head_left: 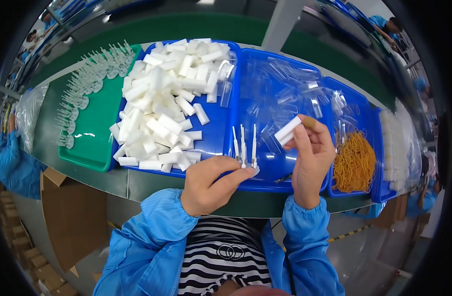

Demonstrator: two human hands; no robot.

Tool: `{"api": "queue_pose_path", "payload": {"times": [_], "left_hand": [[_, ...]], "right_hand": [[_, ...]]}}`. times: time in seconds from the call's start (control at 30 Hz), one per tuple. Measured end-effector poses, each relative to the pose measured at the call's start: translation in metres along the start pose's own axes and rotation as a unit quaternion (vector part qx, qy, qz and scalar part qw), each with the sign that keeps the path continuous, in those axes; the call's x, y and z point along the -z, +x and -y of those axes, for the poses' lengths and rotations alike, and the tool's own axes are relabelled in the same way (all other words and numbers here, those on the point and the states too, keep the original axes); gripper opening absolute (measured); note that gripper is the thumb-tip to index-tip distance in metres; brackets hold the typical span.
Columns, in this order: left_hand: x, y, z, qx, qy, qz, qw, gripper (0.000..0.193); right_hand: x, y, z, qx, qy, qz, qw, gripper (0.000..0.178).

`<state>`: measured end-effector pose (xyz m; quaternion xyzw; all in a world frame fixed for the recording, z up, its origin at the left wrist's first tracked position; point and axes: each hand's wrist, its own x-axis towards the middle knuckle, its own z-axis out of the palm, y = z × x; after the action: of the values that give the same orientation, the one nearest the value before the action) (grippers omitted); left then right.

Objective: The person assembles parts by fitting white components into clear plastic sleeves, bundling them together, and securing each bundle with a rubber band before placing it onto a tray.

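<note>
My left hand is closed on the base of a small white pronged part, whose several thin white stems stand upright. It is above the near edge of a blue tray. Between the thumb and fingers of my right hand, a white foam block is pinched, tilted, to the right of the stems and apart from them. Beyond my right hand, loose clear plastic sleeves lie in the blue tray. White foam blocks are heaped in the blue tray to the left.
At the far left, a green tray carries rows of similar pronged parts. Yellow rubber bands fill a blue tray at right, beside white pieces in clear plastic. A cardboard box stands below the table's left side. Other people work farther off.
</note>
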<state>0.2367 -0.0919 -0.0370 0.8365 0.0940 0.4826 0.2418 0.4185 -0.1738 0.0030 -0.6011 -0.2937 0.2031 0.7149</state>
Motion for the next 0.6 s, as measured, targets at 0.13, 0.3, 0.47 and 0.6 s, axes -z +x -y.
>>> {"api": "queue_pose_path", "payload": {"times": [0.13,0.3,0.47,0.6], "left_hand": [[-0.0014,0.0011,-0.0024,-0.009,-0.018,0.042,0.999,0.040],[-0.0027,-0.0010,-0.0024,-0.033,-0.044,0.088,0.995,0.035],[-0.0013,-0.0005,-0.0019,-0.025,-0.070,0.104,0.992,0.037],[0.0004,0.0012,-0.0017,-0.024,-0.086,0.126,0.988,0.037]], "right_hand": [[0.0022,-0.0006,0.0028,0.003,0.008,0.001,1.000,0.023],[0.0043,-0.0011,0.0036,0.016,0.021,0.056,0.998,0.024],[0.0076,-0.0014,0.0061,0.001,0.012,0.102,0.995,0.022],[0.0082,-0.0003,0.0055,0.015,0.009,0.091,0.996,0.022]]}}
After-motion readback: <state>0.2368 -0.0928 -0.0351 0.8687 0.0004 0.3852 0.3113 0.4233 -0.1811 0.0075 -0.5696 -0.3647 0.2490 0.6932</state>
